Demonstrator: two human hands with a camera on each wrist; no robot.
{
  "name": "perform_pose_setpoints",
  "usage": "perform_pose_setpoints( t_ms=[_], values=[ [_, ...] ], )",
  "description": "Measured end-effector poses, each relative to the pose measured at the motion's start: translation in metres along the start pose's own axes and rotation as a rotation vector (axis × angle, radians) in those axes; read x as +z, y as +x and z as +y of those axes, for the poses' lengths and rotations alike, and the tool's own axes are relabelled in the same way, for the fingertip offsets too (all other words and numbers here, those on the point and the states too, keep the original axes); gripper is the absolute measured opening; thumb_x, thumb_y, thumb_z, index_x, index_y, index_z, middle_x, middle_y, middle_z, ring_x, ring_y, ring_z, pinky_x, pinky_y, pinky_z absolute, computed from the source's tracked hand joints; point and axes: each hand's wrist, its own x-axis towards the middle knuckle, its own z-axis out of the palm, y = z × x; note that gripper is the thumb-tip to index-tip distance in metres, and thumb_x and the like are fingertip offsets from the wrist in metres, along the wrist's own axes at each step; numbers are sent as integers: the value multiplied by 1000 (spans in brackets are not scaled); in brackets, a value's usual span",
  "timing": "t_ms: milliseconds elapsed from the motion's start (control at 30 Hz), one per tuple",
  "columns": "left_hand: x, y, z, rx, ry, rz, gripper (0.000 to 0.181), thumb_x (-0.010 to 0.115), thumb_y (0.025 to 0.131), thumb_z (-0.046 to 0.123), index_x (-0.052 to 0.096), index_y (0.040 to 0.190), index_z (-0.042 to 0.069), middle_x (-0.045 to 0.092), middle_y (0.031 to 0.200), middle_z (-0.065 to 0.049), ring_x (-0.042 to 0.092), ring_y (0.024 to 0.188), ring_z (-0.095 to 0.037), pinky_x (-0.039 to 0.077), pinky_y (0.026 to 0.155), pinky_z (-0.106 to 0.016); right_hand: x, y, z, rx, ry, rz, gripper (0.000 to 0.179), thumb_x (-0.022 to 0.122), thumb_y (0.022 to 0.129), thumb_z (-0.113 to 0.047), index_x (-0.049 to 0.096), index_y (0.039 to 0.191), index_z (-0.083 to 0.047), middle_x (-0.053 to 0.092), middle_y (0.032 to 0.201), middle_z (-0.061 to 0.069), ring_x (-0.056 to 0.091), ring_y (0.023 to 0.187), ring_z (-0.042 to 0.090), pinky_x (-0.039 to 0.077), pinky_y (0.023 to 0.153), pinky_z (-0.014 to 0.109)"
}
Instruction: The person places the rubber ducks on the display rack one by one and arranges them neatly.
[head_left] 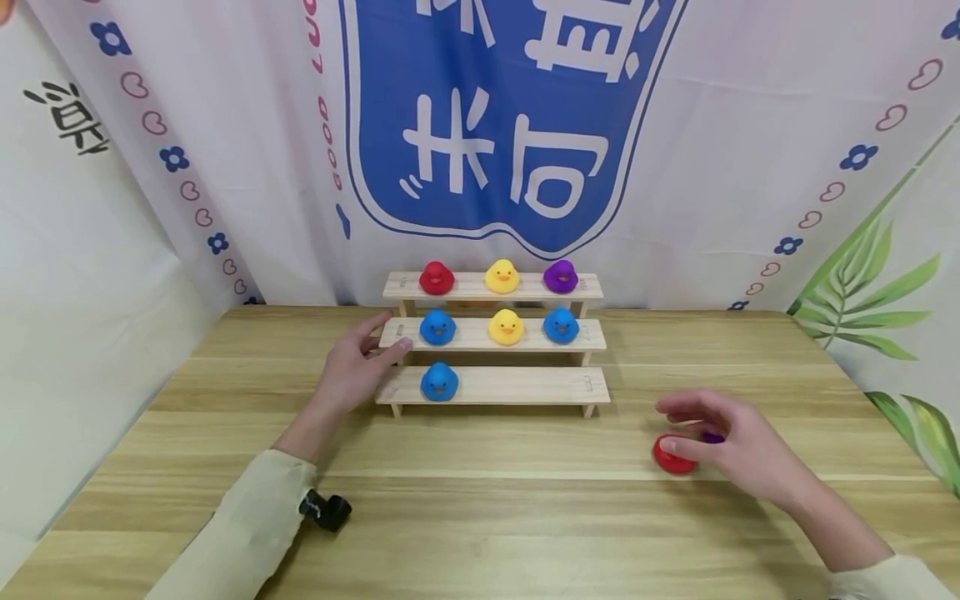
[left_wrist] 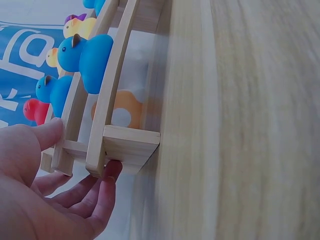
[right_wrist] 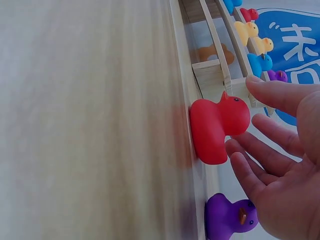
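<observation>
My left hand (head_left: 352, 367) grips the left end of a three-step wooden stand (head_left: 525, 387); its thumb lies on the middle step and its fingers curl at the board ends in the left wrist view. Over the table at right, my right hand (head_left: 731, 446) is spread around a red rubber duck (right_wrist: 212, 130), with a gap between thumb and fingers. Close by that hand sits a purple duck (right_wrist: 225, 217), mostly hidden behind it in the head view. On the lowest step stands a single blue duck (head_left: 439, 382), toward the left.
The middle step carries a blue duck (head_left: 437, 327), a yellow duck (head_left: 506, 327) and another blue duck (head_left: 561, 326). Along the top are a red duck (head_left: 437, 278), a yellow duck (head_left: 502, 276) and a purple duck (head_left: 560, 277). A printed curtain (head_left: 712, 167) hangs behind the table.
</observation>
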Motion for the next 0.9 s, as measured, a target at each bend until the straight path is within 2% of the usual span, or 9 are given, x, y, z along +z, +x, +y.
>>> perform_pose_setpoints(
  t_ms=[167,400,733,900],
  values=[
    [0,0,1,-3,-1,-3,77,67,103,49,34,168,22,49,161,-21,54,140,-39,48,115,-53,0,-5,2,-1,0,11,50,85,92,-25,68,134,-5,72,134,17,71,104,4,60,84,21],
    [0,0,1,-4,-4,-1,77,67,103,49,34,168,21,53,158,-21,57,136,-37,50,111,-50,1,-10,5,19,25,-23,52,85,92,-24,66,137,-4,71,135,18,69,106,0,63,77,28],
    [0,0,1,-12,-13,-13,77,66,104,48,33,168,22,49,161,-21,54,139,-38,47,115,-53,5,-12,9,17,1,-20,51,87,90,-26,68,132,-4,73,131,16,68,107,-5,60,84,20],
    [-1,0,2,-16,-13,-14,77,66,104,49,33,168,22,51,160,-21,56,138,-38,48,115,-52,7,-11,11,18,-30,-14,41,88,88,-29,72,119,-7,71,136,17,67,109,-8,58,89,15]
  ],
)
